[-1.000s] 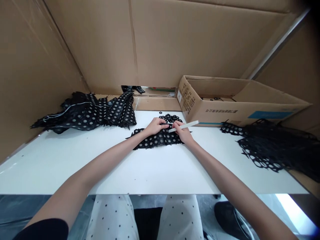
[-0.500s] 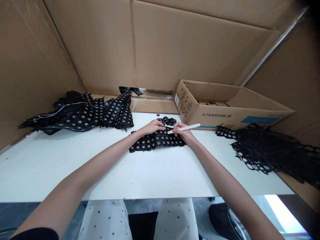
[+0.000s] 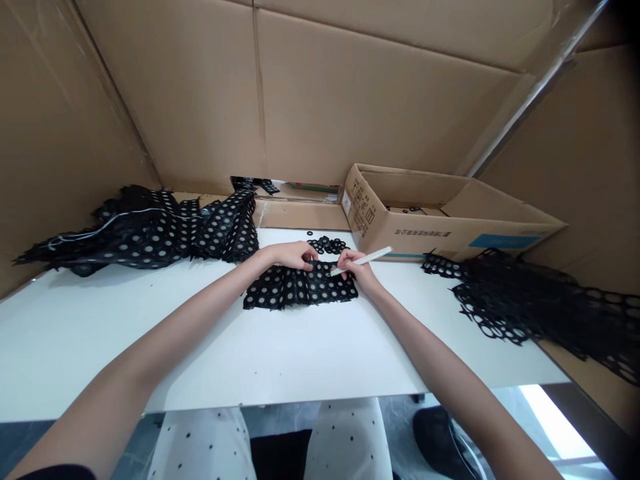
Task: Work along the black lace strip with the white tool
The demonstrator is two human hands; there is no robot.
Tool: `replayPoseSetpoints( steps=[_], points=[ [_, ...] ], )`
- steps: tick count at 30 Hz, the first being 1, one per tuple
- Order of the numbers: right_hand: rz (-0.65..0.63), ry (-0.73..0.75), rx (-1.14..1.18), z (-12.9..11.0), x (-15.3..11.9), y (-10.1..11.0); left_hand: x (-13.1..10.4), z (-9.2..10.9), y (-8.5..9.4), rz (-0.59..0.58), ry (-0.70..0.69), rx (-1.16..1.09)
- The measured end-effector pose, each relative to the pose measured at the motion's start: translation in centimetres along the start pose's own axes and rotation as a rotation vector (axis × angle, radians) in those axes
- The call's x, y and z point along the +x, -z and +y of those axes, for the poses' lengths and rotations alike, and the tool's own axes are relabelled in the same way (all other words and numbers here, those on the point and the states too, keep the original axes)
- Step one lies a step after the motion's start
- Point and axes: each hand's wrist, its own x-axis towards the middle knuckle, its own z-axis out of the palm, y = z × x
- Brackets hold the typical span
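Observation:
In my right hand is a slim white pen-like tool, gripped like a pencil. Its tip points down-left onto a black sheet covered with rows of pale round dots. My left hand is at the sheet's upper edge, fingers curved and a gap showing between thumb and forefinger. Just beyond both hands lies a small pile of black rings. One loose ring sits apart behind it.
Dotted black sheets lie heaped at the left, with a white cord over them. An open cardboard box at the back right holds some rings. Black perforated sheet scraps hang over the table's right edge. Cardboard walls enclose the white table.
My left hand has drawn back leftward from the right hand, its thumb and forefinger now apart. The right hand still grips the white tool over the sheet. The whole view has shifted slightly.

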Motion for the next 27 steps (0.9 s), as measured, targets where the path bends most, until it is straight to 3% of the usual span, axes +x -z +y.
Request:
replayPoseSetpoints(
  steps=[6, 13, 21, 27],
  points=[
    [-0.016, -0.002, -0.103, -0.5, -0.3, -0.6, 0.8, 0.6, -1.2, 0.106, 0.088, 0.098],
    [0.004, 0.016, -0.065, -0.3, -0.2, -0.5, 0.9, 0.3, -1.2, 0.069, 0.184, -0.007],
    [-0.065, 0.011, -0.115, -0.1, -0.2, -0.5, 0.9, 0.9, -1.8, 0.181, 0.272, -0.011],
    [-0.101, 0.045, -0.197, 0.2, -0.4, -0.3, 1.1, 1.7, -2.4, 0.321, 0.431, -0.132]
  ],
)
